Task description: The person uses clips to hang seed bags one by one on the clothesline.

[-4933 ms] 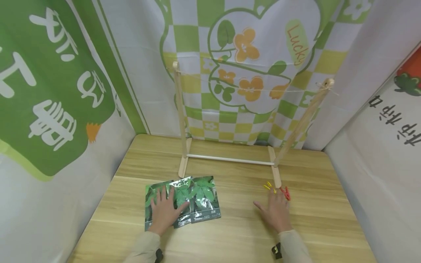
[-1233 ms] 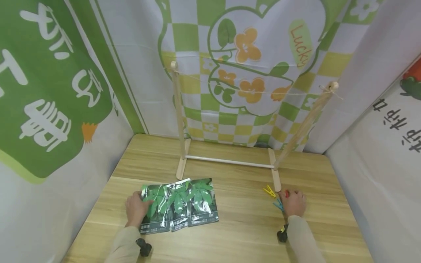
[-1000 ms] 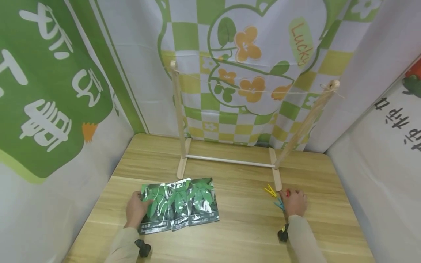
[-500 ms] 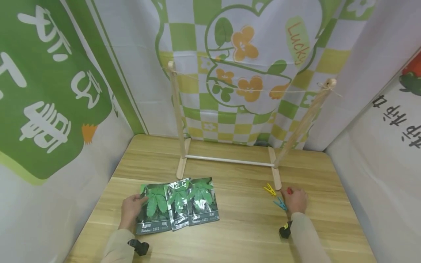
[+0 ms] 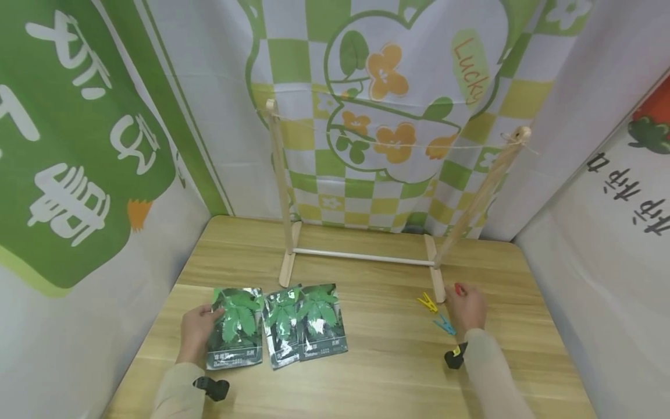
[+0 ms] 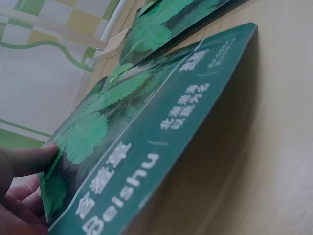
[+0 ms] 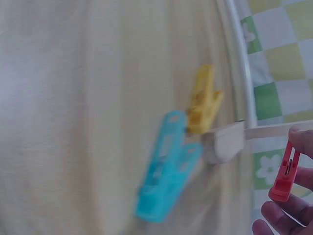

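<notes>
My left hand [image 5: 196,333] pinches the left edge of a green seed packet [image 5: 237,329] printed with fern-like leaves. In the left wrist view the seed packet [image 6: 127,132] is tilted, its near edge raised off the table. Two more seed packets [image 5: 283,326] overlap just to its right. My right hand [image 5: 469,308] holds a red clothespin [image 5: 460,289]; the right wrist view shows the red clothespin [image 7: 284,174] between thumb and fingers. A yellow clothespin [image 5: 428,302] and a blue clothespin [image 5: 444,325] lie on the table left of that hand.
Behind the packets stands a wooden frame [image 5: 283,186] with a string [image 5: 419,145] tied between its post tops and a white rod [image 5: 361,256] low down. Its right foot [image 5: 437,285] is close to my right hand. A printed curtain [image 5: 293,61] hangs behind the table [image 5: 366,384].
The left hand has drawn one packet leftward, apart from the other two, and its near edge is lifted. The right hand has picked up the red clothespin and raised it slightly.
</notes>
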Demonstrator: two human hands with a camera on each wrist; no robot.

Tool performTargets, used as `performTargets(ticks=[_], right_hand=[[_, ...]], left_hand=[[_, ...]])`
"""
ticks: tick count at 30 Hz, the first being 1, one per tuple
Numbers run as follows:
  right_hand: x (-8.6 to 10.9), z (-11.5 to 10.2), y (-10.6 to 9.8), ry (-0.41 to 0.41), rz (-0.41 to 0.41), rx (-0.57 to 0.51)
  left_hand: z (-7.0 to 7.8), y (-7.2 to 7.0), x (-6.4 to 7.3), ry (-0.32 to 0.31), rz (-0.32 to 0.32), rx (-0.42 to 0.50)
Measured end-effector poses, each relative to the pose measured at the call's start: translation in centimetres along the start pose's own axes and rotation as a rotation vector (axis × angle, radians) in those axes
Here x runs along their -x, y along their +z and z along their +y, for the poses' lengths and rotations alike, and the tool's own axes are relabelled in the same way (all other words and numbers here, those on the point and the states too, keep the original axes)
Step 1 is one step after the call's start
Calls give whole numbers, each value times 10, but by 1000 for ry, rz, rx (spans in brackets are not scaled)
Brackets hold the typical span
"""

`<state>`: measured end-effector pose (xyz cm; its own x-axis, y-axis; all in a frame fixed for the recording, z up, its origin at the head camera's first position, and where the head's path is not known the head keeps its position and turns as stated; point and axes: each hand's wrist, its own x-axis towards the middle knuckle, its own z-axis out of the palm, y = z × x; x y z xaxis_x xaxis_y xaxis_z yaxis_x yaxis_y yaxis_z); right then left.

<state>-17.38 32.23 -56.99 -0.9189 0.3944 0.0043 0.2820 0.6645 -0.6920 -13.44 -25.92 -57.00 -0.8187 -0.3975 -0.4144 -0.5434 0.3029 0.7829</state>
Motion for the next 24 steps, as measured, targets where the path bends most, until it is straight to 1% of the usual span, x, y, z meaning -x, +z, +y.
performTargets(ticks=[3,4,7,9,13,17,24], right_hand=[[-4,-8,-3,-17,8,13],[-5,-11,-4,-21,12,15],[-7,-17,-6,-38,32,6],[-9,-21,-8,-47,48,-2],[-9,-30,-10,-44,55,-26],[-9,-40,-15,-50,38,-74],[-8,-55,-23,-45,9,-102]], left_hand=[[4,-6,0,24,37,-38],[6,-8,0,29,52,-40],[12,-12,-2,70,105,-54],[16,-15,-3,83,126,-50],[23,-19,-6,82,133,-45],[29,-20,-6,71,134,-36],[38,-20,-5,85,128,9]])
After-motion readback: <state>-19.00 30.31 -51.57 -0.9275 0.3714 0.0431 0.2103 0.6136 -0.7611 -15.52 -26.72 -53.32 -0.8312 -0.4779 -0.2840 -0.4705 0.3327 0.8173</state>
